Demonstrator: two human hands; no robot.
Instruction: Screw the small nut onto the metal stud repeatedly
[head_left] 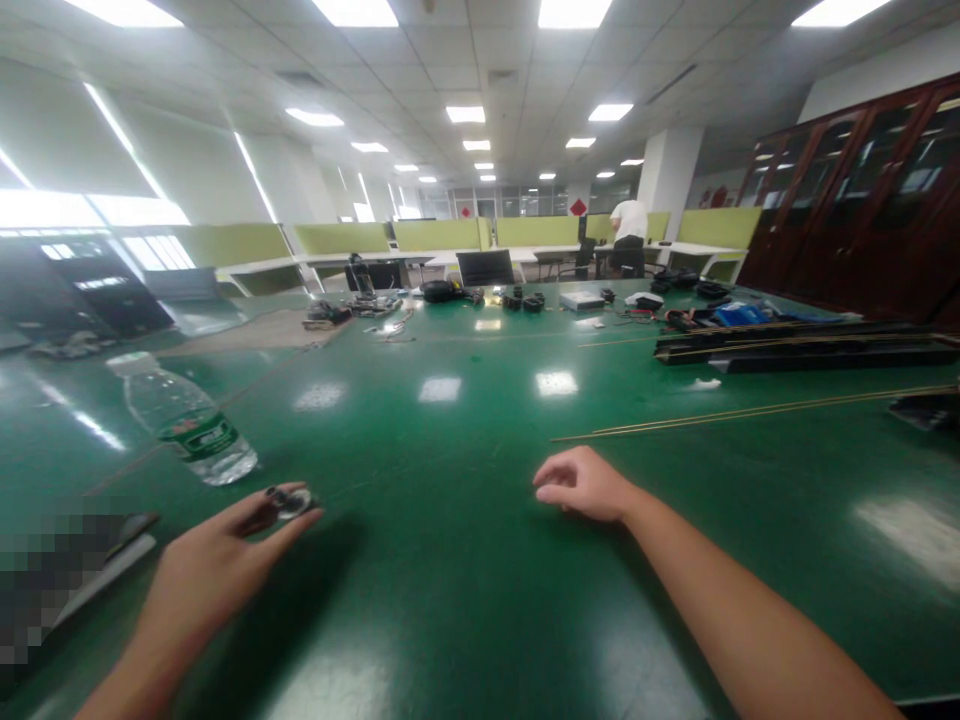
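One small dark-and-silver part (296,502) pinched in left hand (214,560), just to near right of bottle (199,430) on green table (435,540). Right hand (589,485) well right of bottle, fingers curled narrow; cannot tell whether holding anything. Thin rods (637,428) farther right of bottle.

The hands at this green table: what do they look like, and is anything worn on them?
The left hand and right hand are ordinary human hands, ungloved. The left forearm and right forearm show no sleeves, watches, cables or markings; blur may hide finer details.
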